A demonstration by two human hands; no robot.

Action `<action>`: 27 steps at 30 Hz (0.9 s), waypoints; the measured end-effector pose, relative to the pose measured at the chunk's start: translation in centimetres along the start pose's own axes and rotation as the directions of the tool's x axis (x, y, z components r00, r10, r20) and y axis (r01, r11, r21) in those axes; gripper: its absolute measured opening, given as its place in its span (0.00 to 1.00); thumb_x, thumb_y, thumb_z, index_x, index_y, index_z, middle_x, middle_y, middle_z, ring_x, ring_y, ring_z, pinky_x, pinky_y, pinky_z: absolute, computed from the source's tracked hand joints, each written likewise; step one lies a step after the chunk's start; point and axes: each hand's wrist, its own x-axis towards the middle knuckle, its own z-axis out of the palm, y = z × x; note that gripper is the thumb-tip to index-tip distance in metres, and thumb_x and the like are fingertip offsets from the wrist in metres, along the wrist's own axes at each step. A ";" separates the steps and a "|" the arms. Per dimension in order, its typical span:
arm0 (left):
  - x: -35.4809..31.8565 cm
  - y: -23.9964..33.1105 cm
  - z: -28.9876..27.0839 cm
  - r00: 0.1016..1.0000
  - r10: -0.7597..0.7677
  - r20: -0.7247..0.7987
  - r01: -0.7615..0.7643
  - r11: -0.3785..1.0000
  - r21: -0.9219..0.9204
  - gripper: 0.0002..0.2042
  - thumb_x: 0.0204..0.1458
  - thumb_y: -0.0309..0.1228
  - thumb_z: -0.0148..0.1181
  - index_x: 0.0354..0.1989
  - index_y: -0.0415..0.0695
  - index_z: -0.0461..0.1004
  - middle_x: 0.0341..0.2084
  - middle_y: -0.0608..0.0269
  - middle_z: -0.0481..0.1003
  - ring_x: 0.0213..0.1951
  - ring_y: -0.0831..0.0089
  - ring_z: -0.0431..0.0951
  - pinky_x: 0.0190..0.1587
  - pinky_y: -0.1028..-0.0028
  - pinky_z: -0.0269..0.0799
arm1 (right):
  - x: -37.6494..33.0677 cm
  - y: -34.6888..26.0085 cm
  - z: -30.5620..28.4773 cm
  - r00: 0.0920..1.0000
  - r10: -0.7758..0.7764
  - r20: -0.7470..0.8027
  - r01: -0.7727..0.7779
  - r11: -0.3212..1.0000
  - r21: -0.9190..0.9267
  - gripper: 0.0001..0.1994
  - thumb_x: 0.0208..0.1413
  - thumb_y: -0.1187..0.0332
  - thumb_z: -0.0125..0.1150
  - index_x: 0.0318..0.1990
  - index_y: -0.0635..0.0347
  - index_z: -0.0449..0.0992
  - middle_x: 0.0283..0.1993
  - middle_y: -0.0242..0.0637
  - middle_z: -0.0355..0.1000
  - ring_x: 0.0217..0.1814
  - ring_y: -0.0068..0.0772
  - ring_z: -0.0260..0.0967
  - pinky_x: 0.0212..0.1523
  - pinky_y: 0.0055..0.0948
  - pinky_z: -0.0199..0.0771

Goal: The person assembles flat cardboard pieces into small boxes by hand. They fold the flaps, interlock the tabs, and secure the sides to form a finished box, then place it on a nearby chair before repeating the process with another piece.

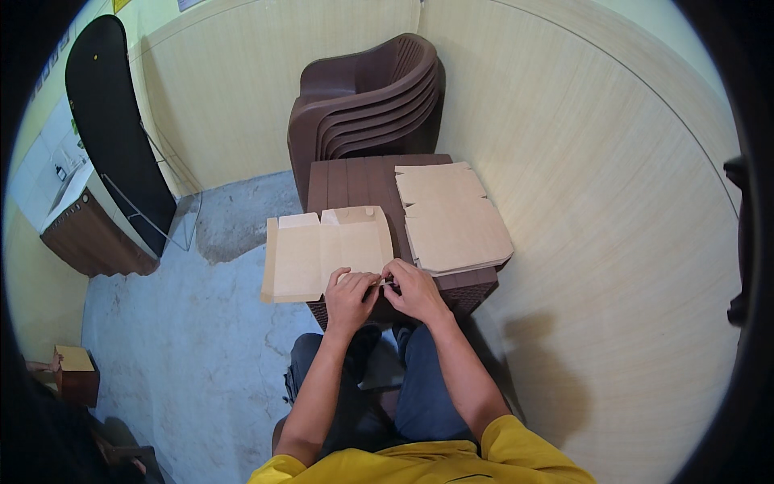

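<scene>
A flat brown cardboard box blank [322, 252] lies over the left part of a brown table, its left side reaching past the table's edge. Creases cross it, and small flaps stand out along its far side. At its near right corner my left hand [350, 300] has its fingers over the edge and the thumb curled toward them. My right hand [409, 290] meets it there, thumb and forefinger pinching a small flap of the blank. The fingertips nearly touch, and the flap is partly hidden between them. To the right lies a stack of similar cardboard blanks [453, 216].
The brown slatted table [347, 184] stands against the right wall. Behind it are several stacked brown plastic chairs [367, 101]. An ironing board [113, 121] leans at the far left beside a sink counter [68, 198]. Another person's hand [55, 365] rests by a box at lower left.
</scene>
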 end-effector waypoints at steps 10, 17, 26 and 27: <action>0.6 0.0 -0.9 0.999 -0.004 0.035 0.008 0.995 -0.103 0.08 0.56 0.30 0.75 0.42 0.47 0.86 0.36 0.65 0.88 0.40 0.65 0.88 0.65 0.55 0.72 | -0.1 0.3 0.0 0.998 0.061 0.010 -0.062 0.997 0.051 0.12 0.59 0.72 0.72 0.48 0.58 0.77 0.44 0.42 0.79 0.41 0.51 0.83 0.41 0.48 0.82; 0.8 0.8 -0.7 0.995 -0.036 0.089 0.031 0.998 0.054 0.08 0.58 0.32 0.74 0.44 0.47 0.84 0.42 0.65 0.84 0.46 0.63 0.85 0.65 0.54 0.71 | -0.2 0.3 0.9 0.991 -0.061 -0.122 0.061 0.998 -0.007 0.10 0.59 0.75 0.72 0.45 0.58 0.77 0.40 0.41 0.78 0.35 0.44 0.81 0.36 0.42 0.81; 0.5 0.4 -0.5 0.994 -0.027 0.108 0.023 0.999 0.038 0.05 0.60 0.31 0.72 0.41 0.47 0.85 0.39 0.65 0.85 0.44 0.62 0.85 0.64 0.56 0.72 | -0.3 -0.1 0.2 0.994 -0.064 -0.085 0.067 0.997 0.030 0.09 0.59 0.76 0.71 0.45 0.59 0.78 0.43 0.40 0.79 0.38 0.50 0.81 0.37 0.44 0.80; 0.5 0.3 -0.5 0.993 -0.027 0.112 0.024 0.999 0.034 0.05 0.59 0.30 0.73 0.41 0.46 0.85 0.38 0.65 0.85 0.44 0.62 0.86 0.64 0.56 0.72 | -0.3 -0.1 0.2 0.994 -0.065 -0.087 0.067 0.997 0.025 0.09 0.59 0.76 0.71 0.45 0.59 0.78 0.43 0.40 0.79 0.38 0.51 0.81 0.38 0.44 0.80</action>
